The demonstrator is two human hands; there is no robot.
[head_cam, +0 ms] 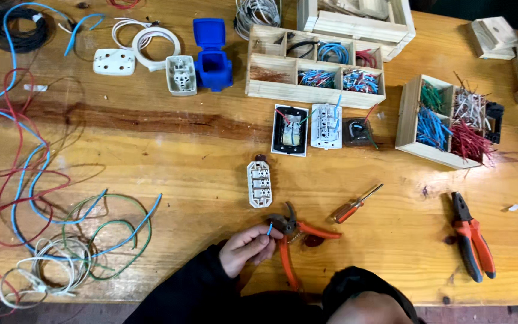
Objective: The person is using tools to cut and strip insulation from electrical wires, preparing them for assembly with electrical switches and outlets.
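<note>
Currently left hand fingers pinch a blue wire into the cutters; right hand hidden. Risk: short stub slips, fingertip gets nicked.

No packages, labels, signs or screens.

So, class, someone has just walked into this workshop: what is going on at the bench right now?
A person at a wooden workbench holds a short blue wire piece in the left hand, its tip at the jaws of orange-handled cutters. The right hand is out of sight, so who grips the cutters is unclear. A white terminal block, a screwdriver and orange pliers lie nearby; loose wire coils sit further left.
</note>
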